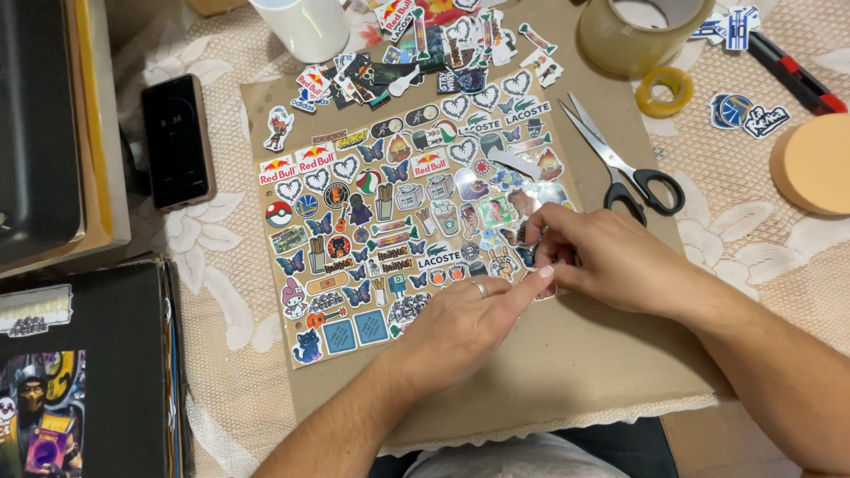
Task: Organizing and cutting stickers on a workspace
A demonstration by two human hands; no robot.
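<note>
A small sticker (534,232) at the right edge of the spread on the brown cardboard (567,354) is pinched in the right hand (602,257) while the left hand (460,327) presses beside it with one extended finger, so a careless nudge could shift neighbouring stickers (390,230).

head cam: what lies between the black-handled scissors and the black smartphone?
In the head view, between the black-handled scissors and the black smartphone lies the brown cardboard sheet, covered there with rows of small colourful die-cut stickers.
</note>
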